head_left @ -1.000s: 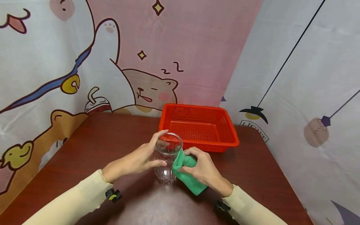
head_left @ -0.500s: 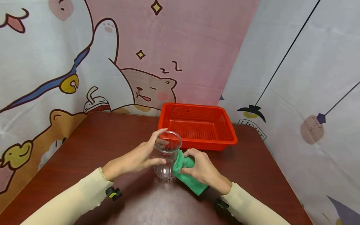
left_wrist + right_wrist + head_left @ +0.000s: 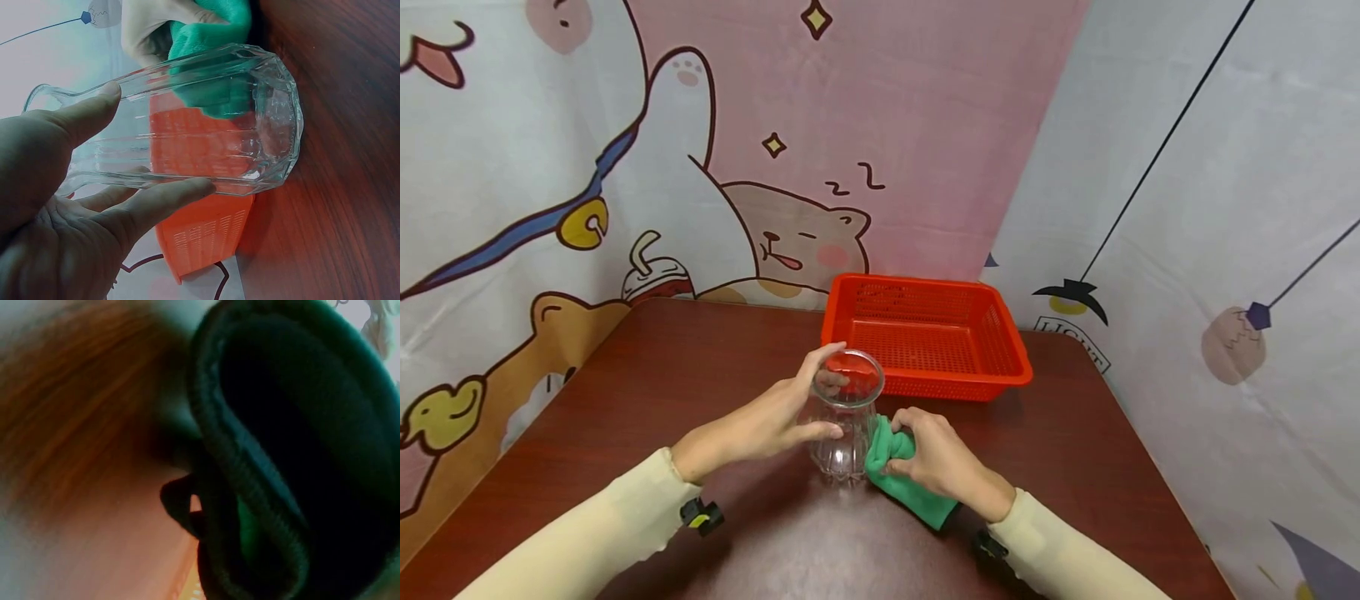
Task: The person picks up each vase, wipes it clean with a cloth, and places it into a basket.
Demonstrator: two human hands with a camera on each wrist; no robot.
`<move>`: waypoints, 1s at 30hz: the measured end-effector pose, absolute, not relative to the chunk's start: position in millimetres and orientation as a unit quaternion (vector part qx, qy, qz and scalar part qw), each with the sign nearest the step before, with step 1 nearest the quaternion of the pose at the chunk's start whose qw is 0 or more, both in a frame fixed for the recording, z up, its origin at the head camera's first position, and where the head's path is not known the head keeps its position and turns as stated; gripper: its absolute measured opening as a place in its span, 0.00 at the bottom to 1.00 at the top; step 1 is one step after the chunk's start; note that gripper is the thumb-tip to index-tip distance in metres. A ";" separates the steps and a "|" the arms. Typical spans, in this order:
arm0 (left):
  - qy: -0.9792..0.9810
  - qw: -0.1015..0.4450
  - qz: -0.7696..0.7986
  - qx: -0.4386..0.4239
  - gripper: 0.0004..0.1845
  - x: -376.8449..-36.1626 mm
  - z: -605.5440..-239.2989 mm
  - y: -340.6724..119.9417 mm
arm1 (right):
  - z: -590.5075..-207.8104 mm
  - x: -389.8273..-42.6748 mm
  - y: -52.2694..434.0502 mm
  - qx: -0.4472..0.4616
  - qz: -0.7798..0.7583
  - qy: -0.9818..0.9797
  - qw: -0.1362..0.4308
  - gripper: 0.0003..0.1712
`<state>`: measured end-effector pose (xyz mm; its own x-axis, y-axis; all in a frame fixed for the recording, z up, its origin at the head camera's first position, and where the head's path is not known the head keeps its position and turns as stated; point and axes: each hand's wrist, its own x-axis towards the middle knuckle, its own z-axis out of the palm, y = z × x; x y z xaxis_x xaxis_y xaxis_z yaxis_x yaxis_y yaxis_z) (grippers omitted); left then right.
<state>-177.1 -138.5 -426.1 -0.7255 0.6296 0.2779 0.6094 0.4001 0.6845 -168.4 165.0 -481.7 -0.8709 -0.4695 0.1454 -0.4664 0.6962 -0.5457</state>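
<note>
On the dark wooden table [image 3: 647, 392], a clear ribbed glass [image 3: 847, 425] is stood upright near the middle, and it is steadied by the left hand [image 3: 767, 425], whose thumb is laid along the near side while the fingers are curled round the far side just under the rim. Against the lower right side of the glass a bunched green cloth [image 3: 901, 471] is pressed by the right hand [image 3: 936, 457], its fingers being closed tightly round the fabric. Behind the glass, near but apart from it, a red perforated basket [image 3: 1000, 367] is set at the table's far edge. By the right wrist camera, little besides dark cloth folds [image 3: 281, 456] is shown.
</note>
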 end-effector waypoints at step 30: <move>0.838 0.019 0.402 0.368 0.63 -176.8 -425.6 -138.0 | -484.7 -162.1 161.0 -0.244 -0.263 0.933 0.002 0.24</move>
<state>-176.8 -138.0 -425.6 -0.7287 0.6319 0.2641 0.6015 0.4062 0.6879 -162.1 161.0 -484.7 -0.8809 -0.4563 0.1257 -0.4547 0.7420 -0.4926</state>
